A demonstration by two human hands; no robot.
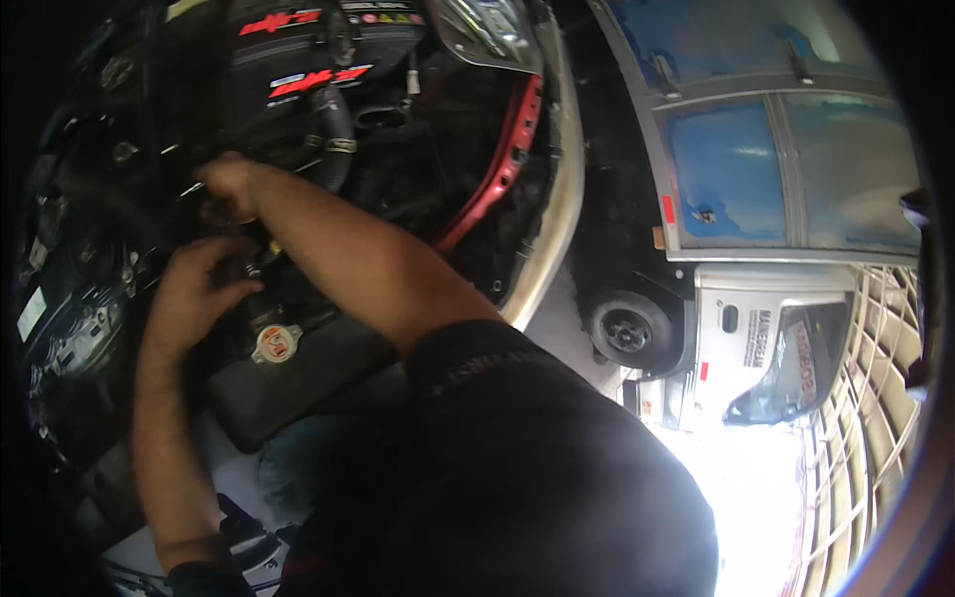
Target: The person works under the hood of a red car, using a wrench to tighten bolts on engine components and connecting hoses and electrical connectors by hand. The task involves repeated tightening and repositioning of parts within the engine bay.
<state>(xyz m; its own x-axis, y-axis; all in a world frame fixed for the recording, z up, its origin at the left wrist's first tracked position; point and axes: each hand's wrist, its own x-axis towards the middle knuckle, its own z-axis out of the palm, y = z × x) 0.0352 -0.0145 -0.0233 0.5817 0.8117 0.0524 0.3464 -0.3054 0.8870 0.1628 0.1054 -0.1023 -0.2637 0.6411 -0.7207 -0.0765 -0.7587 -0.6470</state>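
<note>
In an open engine bay, my right hand (231, 187) is curled at the centre-left, with a thin shiny metal rod (191, 190) at its fingers, seemingly a tool. Below it, my left hand (206, 287) has thumb and fingers bent around a small dark part with a metal tip (251, 270); blur and shadow hide whether it is gripped. A silver cap with an orange label (278, 343) sits below my left hand. A black hose (336, 149) runs above my right forearm, under a dark engine cover (368, 45) with red markings.
A red body rail (497, 179) and pale fender edge (557, 229) bound the bay on the right. Beyond stands a white truck (736, 348) with a metal box body (726, 179) and dark wheel (627, 328). A slatted gate (865, 398) shows at bright lower right.
</note>
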